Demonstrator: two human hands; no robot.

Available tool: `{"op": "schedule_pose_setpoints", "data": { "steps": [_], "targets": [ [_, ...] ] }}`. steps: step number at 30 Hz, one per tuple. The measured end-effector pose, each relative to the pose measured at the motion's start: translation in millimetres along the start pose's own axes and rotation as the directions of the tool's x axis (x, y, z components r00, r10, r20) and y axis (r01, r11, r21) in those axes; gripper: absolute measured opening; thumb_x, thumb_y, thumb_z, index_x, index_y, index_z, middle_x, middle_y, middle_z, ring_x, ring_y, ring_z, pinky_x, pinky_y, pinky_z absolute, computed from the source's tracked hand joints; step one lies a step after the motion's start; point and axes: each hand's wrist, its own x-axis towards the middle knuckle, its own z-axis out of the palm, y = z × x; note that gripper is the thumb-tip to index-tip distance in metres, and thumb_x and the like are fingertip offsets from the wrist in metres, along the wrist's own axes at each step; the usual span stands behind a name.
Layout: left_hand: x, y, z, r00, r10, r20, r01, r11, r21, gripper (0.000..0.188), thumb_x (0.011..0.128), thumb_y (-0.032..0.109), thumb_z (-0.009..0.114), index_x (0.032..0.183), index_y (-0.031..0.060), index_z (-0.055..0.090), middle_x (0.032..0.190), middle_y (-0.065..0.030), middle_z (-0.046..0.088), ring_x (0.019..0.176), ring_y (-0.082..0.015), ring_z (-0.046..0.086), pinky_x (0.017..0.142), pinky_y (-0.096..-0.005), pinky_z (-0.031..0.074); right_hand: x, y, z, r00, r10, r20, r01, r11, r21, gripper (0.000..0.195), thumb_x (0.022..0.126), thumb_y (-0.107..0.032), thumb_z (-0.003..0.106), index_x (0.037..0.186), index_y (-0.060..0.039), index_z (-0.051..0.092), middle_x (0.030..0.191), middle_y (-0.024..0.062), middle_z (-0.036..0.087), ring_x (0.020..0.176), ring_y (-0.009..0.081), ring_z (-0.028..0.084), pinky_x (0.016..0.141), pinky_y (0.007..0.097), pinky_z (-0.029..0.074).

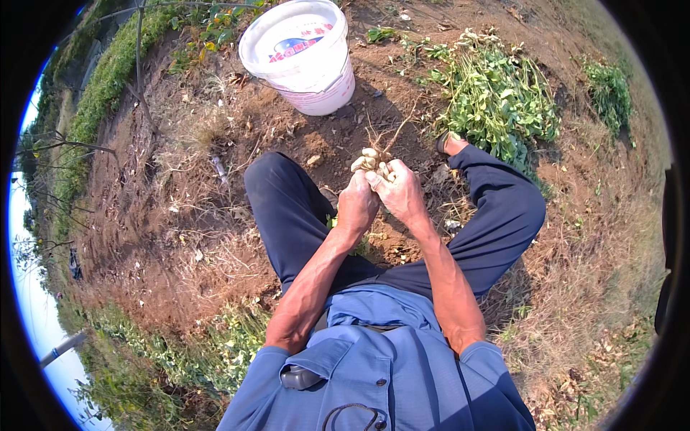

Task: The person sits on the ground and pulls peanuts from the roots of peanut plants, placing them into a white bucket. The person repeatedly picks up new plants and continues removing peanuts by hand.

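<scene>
Between my knees, my left hand [357, 203] is closed around the lower part of a pulled peanut plant. My right hand [401, 188] meets it, thumb and fingers pinching in among the pods. A cluster of pale peanut pods [369, 156] sticks out above my knuckles. Thin brown roots [400, 130] spread from it away from me. The hands hide most of the stems; some green leaves [360, 247] show below them. Beyond my left knee stands a white plastic bucket [326, 96] with a wire handle and printed writing.
A heap of uprooted peanut plants [498, 97] lies beyond my right foot, with pods at its far end. Another green bunch [609, 94] is farther right. Bare twigs [141, 64] rise at the left. Dry soil [183, 237] with straw surrounds me.
</scene>
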Motion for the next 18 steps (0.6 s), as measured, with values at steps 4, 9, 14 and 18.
{"op": "schedule_pose_setpoints", "data": {
  "steps": [4, 9, 14, 18],
  "targets": [
    [-0.8, 16.1, -9.6, 0.991, -0.074, 0.111, 0.083, 0.993, -0.079, 0.019, 0.097, 0.013, 0.062, 0.106, -0.0011, 0.052, 0.088, -0.0269, 0.068, 0.082, -0.0444, 0.07, 0.07, -0.0484, 0.054, 0.5, 26.4, 0.9, 0.995, 0.01, 0.103, -0.036, 0.968, 0.249, 0.029, 0.097, -0.028, 0.07, 0.091, -0.0009, 0.061, 0.072, 0.0074, 0.066, 0.056, 0.0148, 0.062, 0.051, 0.0335, 0.05],
    [3.7, 18.2, -24.8, 0.925, -0.164, 0.342, 0.275, 0.911, -0.307, 0.026, 0.101, 0.018, 0.061, 0.12, -0.0003, 0.061, 0.09, -0.0136, 0.072, 0.08, -0.0185, 0.066, 0.074, -0.0379, 0.053, -4.4, 35.2, -25.1, 0.858, 0.228, 0.461, -0.503, 0.558, 0.66, 0.03, 0.106, -0.032, 0.056, 0.096, -0.0037, 0.06, 0.062, -0.0011, 0.05, 0.038, 0.0045, 0.036, 0.035, 0.0224, 0.033],
    [4.9, -8.6, -14.0, 0.923, -0.269, 0.273, 0.379, 0.748, -0.545, 0.022, 0.104, 0.023, 0.063, 0.115, 0.0041, 0.062, 0.078, 0.0017, 0.061, 0.058, -0.0061, 0.051, 0.05, -0.0242, 0.041, -4.6, 32.3, -18.1, 0.798, 0.068, 0.599, -0.598, -0.038, 0.801, 0.03, 0.108, -0.03, 0.05, 0.104, -0.0024, 0.061, 0.064, -0.0014, 0.052, 0.038, 0.0058, 0.039, 0.036, 0.0243, 0.036],
    [11.4, -14.1, -35.3, 0.782, -0.574, 0.242, 0.546, 0.445, -0.71, 0.018, 0.103, 0.024, 0.063, 0.101, 0.0071, 0.06, 0.079, 0.0005, 0.061, 0.056, -0.0071, 0.051, 0.048, -0.0251, 0.041, 33.1, 15.4, -0.1, 0.776, 0.213, 0.594, -0.593, -0.076, 0.802, 0.031, 0.107, -0.03, 0.053, 0.102, -0.0012, 0.065, 0.068, 0.0011, 0.058, 0.04, 0.0061, 0.041, 0.037, 0.0239, 0.036]
  ]
}}
